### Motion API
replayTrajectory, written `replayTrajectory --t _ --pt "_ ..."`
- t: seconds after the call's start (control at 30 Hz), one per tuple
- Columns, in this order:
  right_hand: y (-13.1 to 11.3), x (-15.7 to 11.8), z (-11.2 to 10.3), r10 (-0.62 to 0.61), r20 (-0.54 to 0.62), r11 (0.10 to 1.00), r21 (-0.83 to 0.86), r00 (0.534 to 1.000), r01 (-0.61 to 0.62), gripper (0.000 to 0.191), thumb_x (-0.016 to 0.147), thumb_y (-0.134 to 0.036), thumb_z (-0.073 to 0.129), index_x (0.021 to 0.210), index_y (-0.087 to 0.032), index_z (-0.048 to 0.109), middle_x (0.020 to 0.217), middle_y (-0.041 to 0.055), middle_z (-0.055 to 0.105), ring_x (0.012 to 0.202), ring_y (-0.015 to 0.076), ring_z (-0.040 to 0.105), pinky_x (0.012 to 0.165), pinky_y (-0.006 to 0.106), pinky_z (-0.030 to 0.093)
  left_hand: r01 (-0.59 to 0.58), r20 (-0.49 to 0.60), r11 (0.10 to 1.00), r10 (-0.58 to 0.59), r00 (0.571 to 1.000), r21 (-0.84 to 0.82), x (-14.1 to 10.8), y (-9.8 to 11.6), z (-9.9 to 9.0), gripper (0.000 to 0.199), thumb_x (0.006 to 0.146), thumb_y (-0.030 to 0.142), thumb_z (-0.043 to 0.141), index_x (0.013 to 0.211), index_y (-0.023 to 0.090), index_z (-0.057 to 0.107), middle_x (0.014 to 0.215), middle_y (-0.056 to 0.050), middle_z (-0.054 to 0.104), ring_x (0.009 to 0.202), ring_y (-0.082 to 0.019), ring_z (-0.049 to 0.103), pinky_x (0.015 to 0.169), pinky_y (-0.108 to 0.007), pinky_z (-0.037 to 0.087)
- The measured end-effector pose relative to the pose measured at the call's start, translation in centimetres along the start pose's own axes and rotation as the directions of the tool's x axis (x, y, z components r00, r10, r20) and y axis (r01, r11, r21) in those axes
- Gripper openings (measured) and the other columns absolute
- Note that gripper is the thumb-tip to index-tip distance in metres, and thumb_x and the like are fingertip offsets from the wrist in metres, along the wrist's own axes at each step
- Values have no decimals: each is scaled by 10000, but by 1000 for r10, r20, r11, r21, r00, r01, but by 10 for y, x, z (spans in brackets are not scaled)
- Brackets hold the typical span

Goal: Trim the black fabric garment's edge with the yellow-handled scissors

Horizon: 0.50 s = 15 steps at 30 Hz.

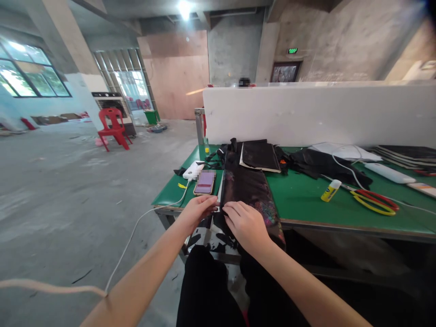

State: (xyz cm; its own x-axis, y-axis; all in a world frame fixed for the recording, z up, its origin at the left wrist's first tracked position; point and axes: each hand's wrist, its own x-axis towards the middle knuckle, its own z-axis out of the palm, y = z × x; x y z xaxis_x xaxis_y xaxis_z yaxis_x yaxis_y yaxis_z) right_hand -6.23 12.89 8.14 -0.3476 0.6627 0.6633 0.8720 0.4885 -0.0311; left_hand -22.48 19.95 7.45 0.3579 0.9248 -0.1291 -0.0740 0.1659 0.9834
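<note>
A length of dark patterned fabric (pixel 243 186) lies over the near edge of the green table and hangs down in front. My right hand (pixel 247 225) has its fingers curled on the fabric's left edge. Close beside it, my left hand (pixel 199 212) is closed, thumb and fingertips together at that same edge. A narrow white strip (pixel 220 193) shows along the edge; whether the left fingers pinch this strip or the cloth is hidden. A black-covered book (pixel 261 156) rests on the far part of the fabric.
Left of the fabric are a phone (pixel 205 182) and a white power bank (pixel 193 170) with a cable trailing past my left arm. At right lie a glue stick (pixel 330 190), red-and-yellow scissors (pixel 373 202) and black cloth scraps (pixel 327 164). A white partition (pixel 316 116) stands behind.
</note>
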Motion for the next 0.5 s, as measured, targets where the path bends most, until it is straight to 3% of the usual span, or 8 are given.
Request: replayTrajectory --t 0.2,0.33,0.5 --pt "2 -1 0 -11 20 1000 -5 1000 11 188 869 -164 451 976 -157 605 908 72 634 840 163 548 754 297 437 -17 16 951 13 1000 307 6 15 8 618 596 462 734 1092 131 570 701 -29 661 700 -169 606 654 -267 422" --pt "3 -4 -5 15 27 999 32 1000 -16 190 843 -225 518 1012 -157 572 996 78 617 901 189 536 787 324 423 -17 41 917 1 999 399 3 28 10 694 589 416 749 1171 119 517 747 -48 696 748 -202 633 718 -298 434" --pt "5 -9 -15 42 22 997 65 999 -43 285 791 -294 601 1031 -158 535 1055 83 596 956 202 519 813 339 417 -10 37 896 -7 999 443 3 31 8 694 579 370 761 1169 100 514 640 -32 685 721 -213 642 749 -324 441"
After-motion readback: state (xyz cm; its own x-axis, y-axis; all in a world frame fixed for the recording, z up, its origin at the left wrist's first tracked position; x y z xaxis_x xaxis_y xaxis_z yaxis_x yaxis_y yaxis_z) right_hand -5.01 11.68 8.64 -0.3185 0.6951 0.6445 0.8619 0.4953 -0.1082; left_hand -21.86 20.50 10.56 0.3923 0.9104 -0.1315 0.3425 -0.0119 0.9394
